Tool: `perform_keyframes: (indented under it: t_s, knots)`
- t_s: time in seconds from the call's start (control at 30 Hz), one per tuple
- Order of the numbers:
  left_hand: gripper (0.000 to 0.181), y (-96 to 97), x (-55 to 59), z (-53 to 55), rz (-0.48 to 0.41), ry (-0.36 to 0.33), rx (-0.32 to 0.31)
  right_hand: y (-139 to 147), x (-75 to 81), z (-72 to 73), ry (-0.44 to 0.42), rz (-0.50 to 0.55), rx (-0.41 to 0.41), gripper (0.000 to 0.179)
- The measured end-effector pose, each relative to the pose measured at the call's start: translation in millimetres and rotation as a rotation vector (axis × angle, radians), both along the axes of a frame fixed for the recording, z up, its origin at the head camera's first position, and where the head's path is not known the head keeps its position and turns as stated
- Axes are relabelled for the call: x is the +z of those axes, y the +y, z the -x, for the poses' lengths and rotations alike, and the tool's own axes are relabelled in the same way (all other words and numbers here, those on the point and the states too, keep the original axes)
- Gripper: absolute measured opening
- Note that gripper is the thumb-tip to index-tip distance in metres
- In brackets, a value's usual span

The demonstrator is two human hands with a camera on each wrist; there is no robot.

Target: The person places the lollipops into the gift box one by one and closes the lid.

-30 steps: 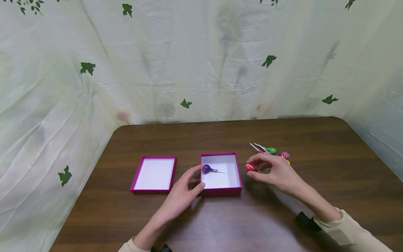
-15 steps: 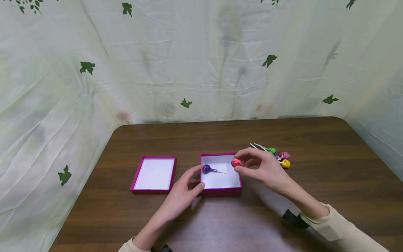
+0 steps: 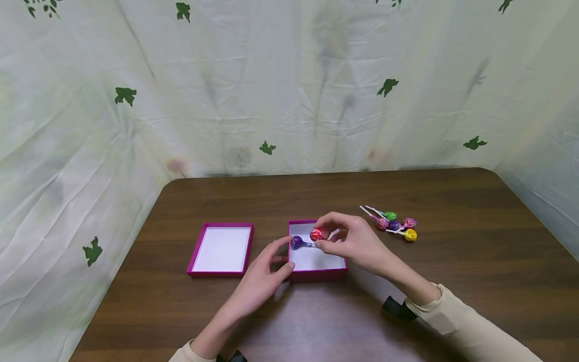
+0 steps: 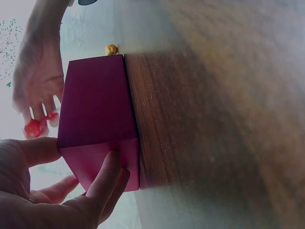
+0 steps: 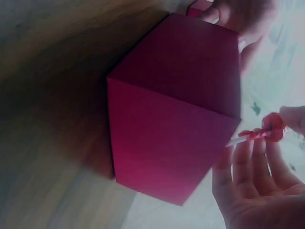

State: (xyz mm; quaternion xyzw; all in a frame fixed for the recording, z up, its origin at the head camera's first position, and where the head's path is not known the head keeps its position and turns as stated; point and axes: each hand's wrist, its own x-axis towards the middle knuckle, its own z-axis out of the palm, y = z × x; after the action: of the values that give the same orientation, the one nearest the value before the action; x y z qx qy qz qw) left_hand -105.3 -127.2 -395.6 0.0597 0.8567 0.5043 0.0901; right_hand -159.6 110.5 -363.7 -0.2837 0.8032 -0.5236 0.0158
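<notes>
My right hand point(image 3: 355, 239) pinches a lollipop in a red wrapper point(image 3: 316, 234) above the magenta box point(image 3: 318, 276). In the right wrist view the red lollipop point(image 5: 274, 126) has its white stick pointing toward the box's rim. Inside the white-lined box, a purple-wrapped lollipop point(image 3: 297, 243) lies against the left wall; the right hand hides part of its stick. My left hand point(image 3: 264, 274) rests against the box's left side, fingers and thumb spread along the wall and rim. The left wrist view shows those fingers point(image 4: 102, 183) touching the box's outside.
To the left lies the magenta lid point(image 3: 221, 250), white inside facing up. Several wrapped lollipops point(image 3: 394, 225) form a pile on the right of the brown table point(image 3: 429, 281); a yellow one point(image 3: 410, 235) is nearest. A pale leaf-patterned curtain point(image 3: 294, 90) hangs behind.
My right hand has carried the red lollipop left, from beside the lollipop pile to over the box. The left hand, box and purple lollipop have stayed in place.
</notes>
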Motion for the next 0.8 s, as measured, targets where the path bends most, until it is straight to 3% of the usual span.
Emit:
perform_keyframes:
  t_s: [0.33, 0.63, 0.8]
  knots:
    - [0.052, -0.6, -1.0, -0.3, -0.013, 0.025, -0.006, -22, -8.2, 13.9, -0.025, -0.193, 0.075, 0.019]
    - [0.053, -0.7, -0.9, -0.8, -0.027, 0.031, -0.008, -37, -6.0, 31.2, -0.057, -0.369, 0.235, 0.014]
    - [0.053, -1.0, -1.4, -0.7, -0.026, 0.011, -0.010, -44, -7.5, 35.7, -0.078, -0.433, 0.231, 0.012]
